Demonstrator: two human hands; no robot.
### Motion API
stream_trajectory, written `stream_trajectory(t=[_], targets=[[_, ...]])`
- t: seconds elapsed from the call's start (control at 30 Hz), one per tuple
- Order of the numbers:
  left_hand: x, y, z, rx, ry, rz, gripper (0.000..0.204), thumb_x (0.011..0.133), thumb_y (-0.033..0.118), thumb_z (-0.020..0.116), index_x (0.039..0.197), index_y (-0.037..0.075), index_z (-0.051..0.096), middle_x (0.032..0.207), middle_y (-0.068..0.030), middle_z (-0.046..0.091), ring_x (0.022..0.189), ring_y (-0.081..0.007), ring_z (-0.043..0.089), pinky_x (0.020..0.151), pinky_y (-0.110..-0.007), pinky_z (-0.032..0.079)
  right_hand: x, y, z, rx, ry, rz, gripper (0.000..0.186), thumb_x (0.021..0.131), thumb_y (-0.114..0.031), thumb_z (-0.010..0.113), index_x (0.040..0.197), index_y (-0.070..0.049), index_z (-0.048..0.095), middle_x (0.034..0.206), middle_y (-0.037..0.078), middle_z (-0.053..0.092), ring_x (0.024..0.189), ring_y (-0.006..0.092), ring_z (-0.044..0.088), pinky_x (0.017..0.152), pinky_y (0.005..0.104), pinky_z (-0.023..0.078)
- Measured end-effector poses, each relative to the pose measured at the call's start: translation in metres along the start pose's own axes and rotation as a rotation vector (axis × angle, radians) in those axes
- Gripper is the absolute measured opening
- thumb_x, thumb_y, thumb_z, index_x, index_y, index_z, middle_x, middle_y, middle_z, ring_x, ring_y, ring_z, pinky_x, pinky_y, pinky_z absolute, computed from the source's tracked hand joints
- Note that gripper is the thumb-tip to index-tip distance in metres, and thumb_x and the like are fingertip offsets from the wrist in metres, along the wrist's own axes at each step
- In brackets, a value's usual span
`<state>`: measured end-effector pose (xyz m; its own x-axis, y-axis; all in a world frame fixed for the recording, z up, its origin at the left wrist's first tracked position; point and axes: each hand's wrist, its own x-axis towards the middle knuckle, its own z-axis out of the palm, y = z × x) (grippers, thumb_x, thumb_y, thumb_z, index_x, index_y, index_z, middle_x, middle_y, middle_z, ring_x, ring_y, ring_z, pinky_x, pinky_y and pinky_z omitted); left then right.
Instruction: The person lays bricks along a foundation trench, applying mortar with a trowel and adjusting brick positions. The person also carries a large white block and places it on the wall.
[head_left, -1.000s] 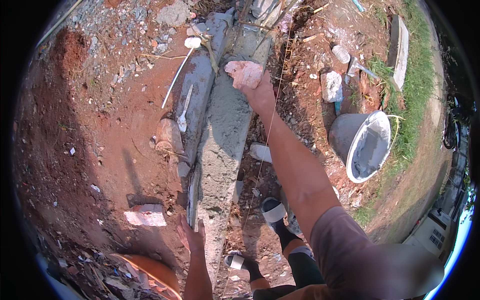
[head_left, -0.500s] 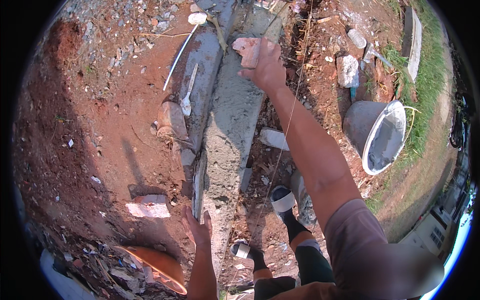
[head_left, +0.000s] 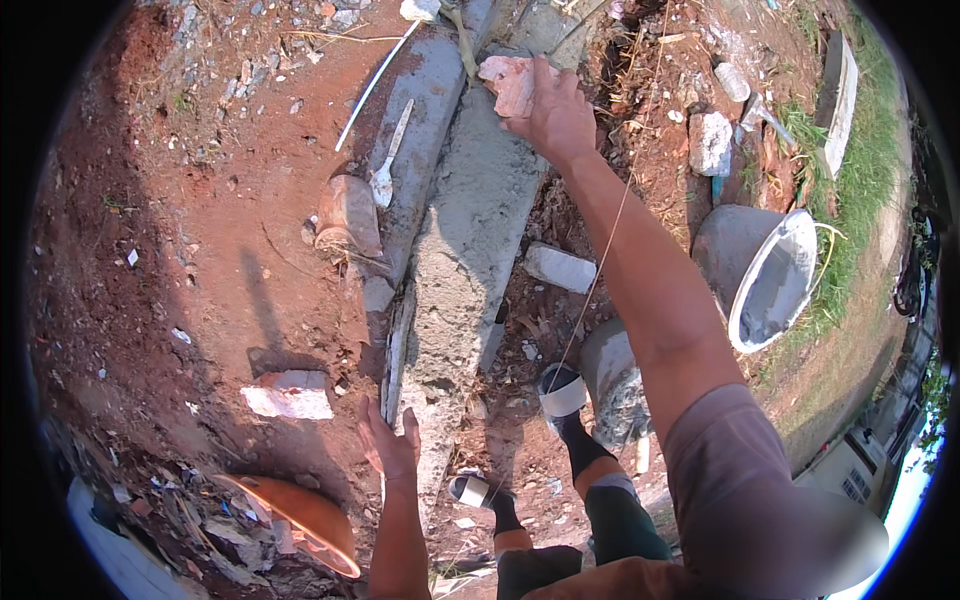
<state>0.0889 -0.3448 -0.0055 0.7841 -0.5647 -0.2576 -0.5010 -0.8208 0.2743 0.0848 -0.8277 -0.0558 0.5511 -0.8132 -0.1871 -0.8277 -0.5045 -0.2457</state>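
Observation:
At the upper middle, my right hand (head_left: pixel 558 118) grips a pale pink broken brick (head_left: pixel 506 82) at the far end of the grey mortar-covered concrete strip (head_left: pixel 465 235). My left hand (head_left: pixel 390 440) is open, fingers apart, beside the strip's lower left edge; I cannot tell whether it touches it. A second pink brick piece (head_left: pixel 285 395) lies on the red soil to its upper left. A thin string runs along the strip's right side, passing beside my right forearm.
A white plastic spoon-like tool (head_left: pixel 385 180) lies on the grey ledge (head_left: pixel 420 110). A bucket (head_left: pixel 770 280) with pale sludge is at right, among a white block (head_left: pixel 560 267), rubble and grass. An orange bowl (head_left: pixel 310 520) sits lower left. My feet stand right of the strip.
My right hand has moved up and to the right in the picture, away from me, with the brick, and now covers more of it. The surrounding scene has shifted a little.

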Motion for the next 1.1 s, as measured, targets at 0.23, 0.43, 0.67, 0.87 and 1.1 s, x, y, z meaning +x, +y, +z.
stream_trajectory(t=[0.23, 0.43, 0.67, 0.87, 1.1], targets=[[0.001, 0.008, 0.003, 0.022, -0.011, -0.001, 0.057, 0.08, 0.027, 0.065, 0.124, -0.001, 0.042, 0.128, -0.0217, 0.046, 0.112, -0.0405, 0.047, 0.096, -0.049, 0.036, -0.005, 0.019, 0.015, -0.029, 0.138, -0.073, 0.091, 0.076, -0.058, 0.062, 0.142, -0.007, 0.026, 0.134, 0.026, 0.035, 0.114, 0.0395, 0.049, 0.095, 0.0444, 0.042], [-0.01, -0.014, -0.001, 0.061, -0.027, -0.064, 0.061, 0.08, 0.035, 0.065, 0.124, 0.0, 0.043, 0.126, -0.0198, 0.048, 0.112, -0.0395, 0.047, 0.095, -0.049, 0.037, -0.012, -0.009, 0.036, -0.122, 0.055, -0.071, 0.084, 0.081, -0.056, 0.058, 0.145, -0.013, 0.023, 0.14, 0.026, 0.029, 0.119, 0.0364, 0.048, 0.1, 0.047, 0.035], [0.012, 0.009, -0.007, 0.045, -0.107, -0.028, 0.066, 0.081, 0.05, 0.058, 0.13, 0.007, 0.043, 0.133, -0.0177, 0.043, 0.121, -0.0336, 0.043, 0.104, -0.046, 0.029, -0.058, 0.066, 0.001, 0.212, 0.294, -0.234, 0.074, 0.086, -0.04, 0.061, 0.136, 0.007, 0.033, 0.136, 0.031, 0.034, 0.124, 0.0421, 0.038, 0.105, 0.0413, 0.029], [-0.008, -0.015, -0.019, -0.127, -0.226, -0.047, 0.072, 0.086, 0.057, 0.046, 0.138, 0.008, 0.035, 0.145, -0.0173, 0.029, 0.135, -0.0333, 0.025, 0.111, -0.047, 0.018, -0.332, 0.071, -0.056, 0.642, 0.024, 0.394, 0.066, 0.091, -0.035, 0.054, 0.141, 0.002, 0.03, 0.129, 0.025, 0.047, 0.112, 0.0264, 0.053, 0.092, 0.0336, 0.043], [-0.085, -0.02, -0.057, -0.697, -0.063, -0.167, 0.067, 0.089, 0.048, 0.047, 0.139, 0.007, 0.032, 0.145, -0.0192, 0.03, 0.137, -0.0346, 0.022, 0.112, -0.047, 0.015, -0.491, 0.08, -0.107, 0.642, 0.008, 0.36, 0.063, 0.092, -0.037, 0.051, 0.141, -0.001, 0.031, 0.13, 0.024, 0.045, 0.111, 0.0321, 0.054, 0.091, 0.0395, 0.045]])
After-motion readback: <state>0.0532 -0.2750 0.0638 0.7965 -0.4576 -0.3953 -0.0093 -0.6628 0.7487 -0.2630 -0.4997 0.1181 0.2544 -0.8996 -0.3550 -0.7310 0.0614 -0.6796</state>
